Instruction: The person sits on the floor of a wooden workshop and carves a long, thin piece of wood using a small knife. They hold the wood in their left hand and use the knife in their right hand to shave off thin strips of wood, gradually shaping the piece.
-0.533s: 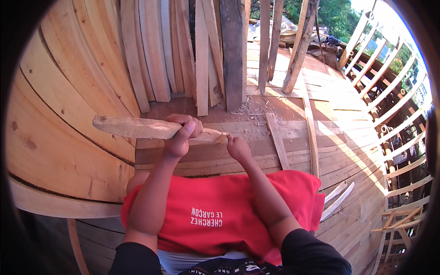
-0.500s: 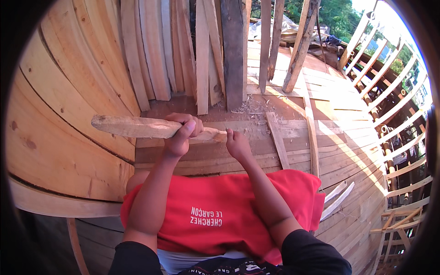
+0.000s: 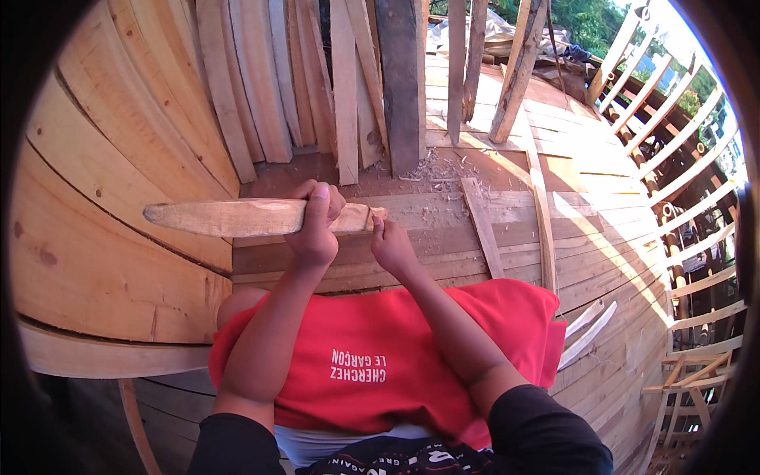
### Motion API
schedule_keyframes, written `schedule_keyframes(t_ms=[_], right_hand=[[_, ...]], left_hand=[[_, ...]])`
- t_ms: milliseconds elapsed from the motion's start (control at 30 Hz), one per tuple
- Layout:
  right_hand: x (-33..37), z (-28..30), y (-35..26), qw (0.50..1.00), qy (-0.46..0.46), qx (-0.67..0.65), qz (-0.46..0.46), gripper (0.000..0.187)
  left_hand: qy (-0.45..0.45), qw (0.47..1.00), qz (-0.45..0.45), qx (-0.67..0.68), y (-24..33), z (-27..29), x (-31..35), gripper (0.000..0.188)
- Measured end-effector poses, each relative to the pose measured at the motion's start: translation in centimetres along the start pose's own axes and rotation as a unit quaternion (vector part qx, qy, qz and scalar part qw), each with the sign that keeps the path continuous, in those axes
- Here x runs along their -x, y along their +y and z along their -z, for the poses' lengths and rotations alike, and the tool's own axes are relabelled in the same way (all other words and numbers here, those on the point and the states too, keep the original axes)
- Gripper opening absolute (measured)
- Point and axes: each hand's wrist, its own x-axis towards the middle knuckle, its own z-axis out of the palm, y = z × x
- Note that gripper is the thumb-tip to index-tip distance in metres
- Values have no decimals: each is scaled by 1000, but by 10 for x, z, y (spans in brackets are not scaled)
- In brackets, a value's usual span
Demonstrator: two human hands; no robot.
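Observation:
A long pale piece of carved wood (image 3: 226, 218) lies level above my lap, its broad blunt end pointing left and its narrower, notched end to the right. My left hand (image 3: 318, 222) is closed around it right of its middle, thumb on top. At the narrow end my right hand (image 3: 393, 245) is closed with thumb and fingers pinched against the tip. Whether a small tool is hidden in those fingers I cannot make out. A red cloth (image 3: 309, 340) covers my lap beneath both forearms.
Curved planks (image 3: 119, 253) form a wall at the left. Upright boards (image 3: 261, 87) lean at the back, with wood shavings (image 3: 439, 168) at their feet. Two loose strips (image 3: 587, 340) lie on the plank floor (image 3: 609, 269) at right, near a slatted frame (image 3: 697, 285).
My right hand has moved left, closer to my left hand. The wood has shifted slightly left and turned a little, showing more of its broad face.

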Motion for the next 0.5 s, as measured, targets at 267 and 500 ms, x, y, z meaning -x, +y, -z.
schedule_keyframes(t_ms=[267, 500], right_hand=[[-2, 24, -18, 999, -37, -10, 8, 57], [-10, 25, -1, 999, 2, 27, -35, 54]], left_hand=[[-73, 997, 10, -6, 5, 0, 2, 35], [-138, 989, 7, 55, 5, 7, -7, 37]])
